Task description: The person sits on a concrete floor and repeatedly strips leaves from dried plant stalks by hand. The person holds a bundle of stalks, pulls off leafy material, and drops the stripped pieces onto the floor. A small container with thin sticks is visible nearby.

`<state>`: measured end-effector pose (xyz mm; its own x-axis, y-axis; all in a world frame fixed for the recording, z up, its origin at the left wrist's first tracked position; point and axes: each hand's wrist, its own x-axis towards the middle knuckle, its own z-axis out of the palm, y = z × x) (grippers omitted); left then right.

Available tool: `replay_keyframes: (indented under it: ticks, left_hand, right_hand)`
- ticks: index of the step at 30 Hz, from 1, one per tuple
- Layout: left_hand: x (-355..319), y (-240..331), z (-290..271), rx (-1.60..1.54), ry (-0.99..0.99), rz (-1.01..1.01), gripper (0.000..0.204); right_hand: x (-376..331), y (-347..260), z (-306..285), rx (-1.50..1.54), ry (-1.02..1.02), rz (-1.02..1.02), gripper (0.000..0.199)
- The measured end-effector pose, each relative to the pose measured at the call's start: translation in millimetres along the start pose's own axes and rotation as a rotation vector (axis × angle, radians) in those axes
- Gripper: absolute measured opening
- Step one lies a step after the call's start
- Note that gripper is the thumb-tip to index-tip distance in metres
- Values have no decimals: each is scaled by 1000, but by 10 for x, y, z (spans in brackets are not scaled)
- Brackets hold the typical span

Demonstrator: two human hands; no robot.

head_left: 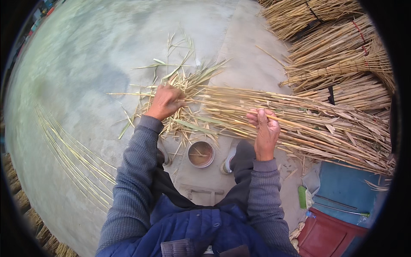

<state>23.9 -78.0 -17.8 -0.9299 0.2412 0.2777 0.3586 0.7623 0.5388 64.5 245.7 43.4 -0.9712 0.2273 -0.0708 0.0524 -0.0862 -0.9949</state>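
My right hand point(266, 132) pinches a yellow reed stalk point(295, 125) between thumb and fingers. The stalk slants away to the right, above a long spread of dry reeds point(342, 128) with papery leaves. My left hand point(166, 102) is over a loose heap of short reed pieces and greenish leaf tips point(188, 83), its fingers curled in. What those fingers hold, if anything, cannot be made out. Between my feet stands a round metal tin point(201, 154) with brownish contents and some thin bits of straw.
Tied reed bundles point(329, 47) are stacked at the far right. Several long thin stalks point(72, 154) lie on the concrete floor at left. At lower right are a blue mat point(342, 184), a dark red folder-like piece point(323, 235), a green-and-white object point(305, 197) and a thin rod point(342, 209).
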Motion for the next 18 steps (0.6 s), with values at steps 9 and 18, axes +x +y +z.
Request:
replay_keyframes:
  ticks: [9, 18]
  left_hand:
    - [184, 638, 379, -793, -236, -86, 19]
    - [204, 127, 87, -921, -2, -493, 19]
  right_hand:
    - [-126, 40, 191, -44, -219, -54, 32]
    - [-202, 60, 152, 27, -304, -104, 20]
